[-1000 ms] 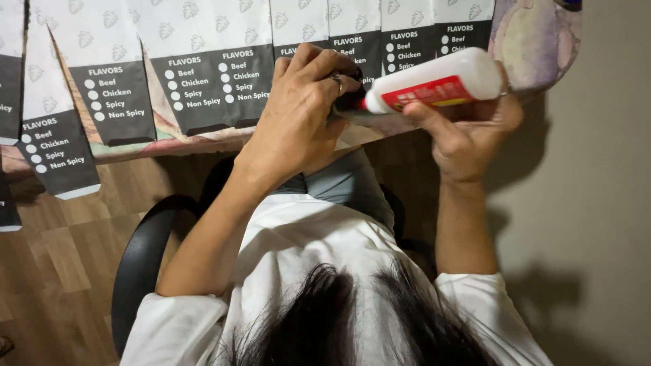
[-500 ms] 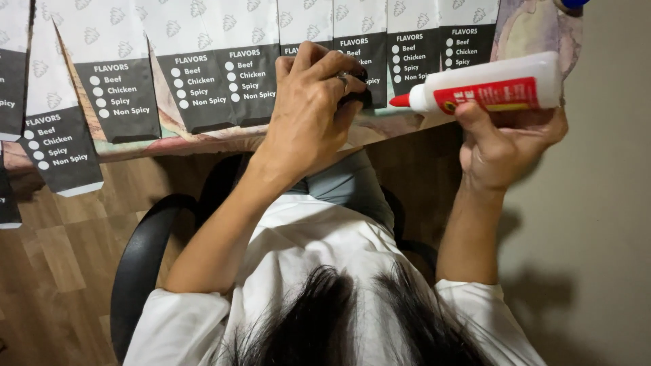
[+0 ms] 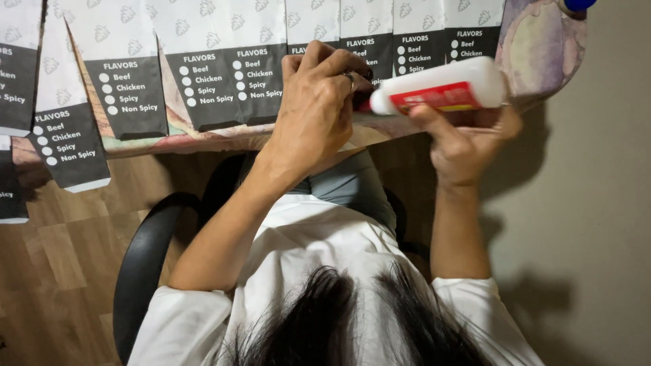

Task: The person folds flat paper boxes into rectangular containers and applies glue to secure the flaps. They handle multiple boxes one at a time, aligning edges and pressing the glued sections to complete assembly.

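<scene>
My left hand (image 3: 315,108) rests at the table edge with its fingers curled over the dark lower part of a white-and-black paper bag (image 3: 359,57); a ring shows on one finger. My right hand (image 3: 468,142) grips a white glue bottle (image 3: 441,88) with a red label, held sideways. The bottle's red tip points left and meets the fingers of my left hand, which hide where the tip touches the bag. What lies under my left palm is hidden too.
A row of several identical printed paper bags (image 3: 129,88) lies along the patterned table (image 3: 203,139), some hanging over its edge. A black chair (image 3: 146,264) is under me, on a wooden floor (image 3: 54,271). A grey wall (image 3: 597,203) stands at the right.
The glue bottle was at my left hand, drew away to the right half a second ago, and has now come back so its tip meets my left fingers. My left hand stayed put.
</scene>
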